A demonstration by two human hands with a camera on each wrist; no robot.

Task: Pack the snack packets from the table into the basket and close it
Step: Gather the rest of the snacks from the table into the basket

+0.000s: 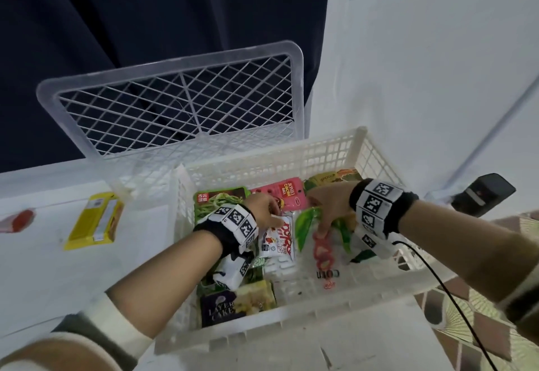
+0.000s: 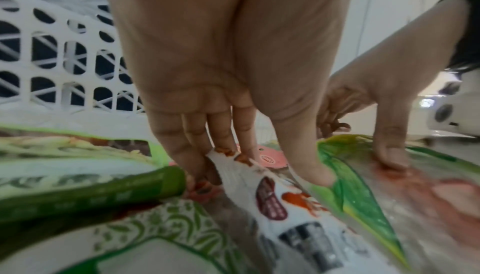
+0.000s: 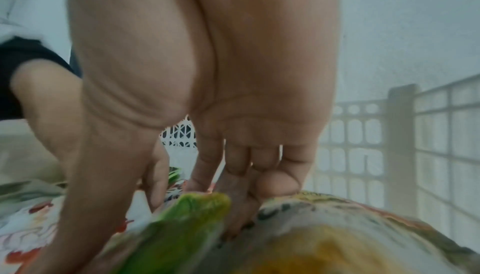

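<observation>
The white lattice basket [image 1: 291,327] stands on the table with its lid [image 1: 180,102] open and leaning up behind it. Both hands are down inside it. My left hand [image 1: 267,210] pinches the top edge of a white packet with red lettering [image 1: 278,243] between fingers and thumb [image 2: 311,167]. My right hand [image 1: 326,210] pinches the top of a clear packet with green leaves [image 1: 306,225]; its thumb [image 2: 392,159] presses the front and its curled fingers go behind. A yellow packet [image 1: 93,219] and a red packet [image 1: 17,220] lie on the table to the left.
In the basket lie a green noodle packet [image 1: 215,201], a pink cocoa ball packet [image 1: 288,195], a dark layer cake box [image 1: 221,309] and others. A black device [image 1: 481,195] sits right of the basket. A wall stands close on the right.
</observation>
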